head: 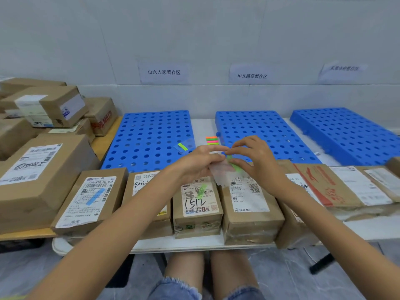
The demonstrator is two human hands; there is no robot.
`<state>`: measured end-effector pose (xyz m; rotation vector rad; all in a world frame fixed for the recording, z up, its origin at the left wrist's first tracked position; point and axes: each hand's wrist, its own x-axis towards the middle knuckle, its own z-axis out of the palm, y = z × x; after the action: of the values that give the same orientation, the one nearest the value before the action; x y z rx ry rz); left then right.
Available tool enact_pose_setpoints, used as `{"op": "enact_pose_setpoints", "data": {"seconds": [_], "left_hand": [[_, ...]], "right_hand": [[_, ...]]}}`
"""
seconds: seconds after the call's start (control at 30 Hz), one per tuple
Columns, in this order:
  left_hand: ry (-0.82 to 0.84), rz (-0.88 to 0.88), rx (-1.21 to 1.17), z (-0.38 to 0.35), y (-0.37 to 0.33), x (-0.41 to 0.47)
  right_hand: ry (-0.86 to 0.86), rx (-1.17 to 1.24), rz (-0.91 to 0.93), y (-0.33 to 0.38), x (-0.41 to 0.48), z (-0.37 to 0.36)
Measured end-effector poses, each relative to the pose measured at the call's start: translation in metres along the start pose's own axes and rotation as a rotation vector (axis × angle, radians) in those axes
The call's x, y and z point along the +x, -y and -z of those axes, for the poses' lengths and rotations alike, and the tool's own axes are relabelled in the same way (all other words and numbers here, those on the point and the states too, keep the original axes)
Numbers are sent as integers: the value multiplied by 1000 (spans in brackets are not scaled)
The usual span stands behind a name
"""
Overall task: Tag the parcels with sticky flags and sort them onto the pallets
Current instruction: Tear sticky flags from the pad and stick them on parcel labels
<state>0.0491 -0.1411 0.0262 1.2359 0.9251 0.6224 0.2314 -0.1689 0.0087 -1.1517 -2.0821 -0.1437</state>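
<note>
My left hand (198,162) holds a clear backing sheet (220,173) above the row of brown parcels. My right hand (252,156) pinches a green sticky flag (234,165) at the top of that sheet. Below them, a parcel marked 1512 (198,210) carries a green flag on its label. The parcel to its left end (91,200) carries a blue flag. The parcel right of 1512 (251,211) lies under my hands. Three blue perforated pallets lie behind: left (149,135), middle (259,128), right (346,133).
A stack of coloured flags (212,140) lies between the left and middle pallets. A yellow-green flag on clear film (184,146) rests on the left pallet. Piled cardboard boxes (49,109) fill the table's left. Paper signs (163,72) hang on the wall above each pallet.
</note>
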Motion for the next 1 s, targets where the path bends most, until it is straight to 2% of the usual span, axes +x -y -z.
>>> {"op": "enact_pose_setpoints", "data": {"seconds": [0.33, 0.6, 1.0], "left_hand": [[4, 18, 49, -15, 0, 11], [18, 24, -48, -22, 1, 9], [73, 49, -198, -22, 0, 9]], "right_hand": [[4, -1, -62, -11, -5, 10], [-109, 75, -62, -7, -11, 11], [-86, 112, -44, 2, -9, 21]]}}
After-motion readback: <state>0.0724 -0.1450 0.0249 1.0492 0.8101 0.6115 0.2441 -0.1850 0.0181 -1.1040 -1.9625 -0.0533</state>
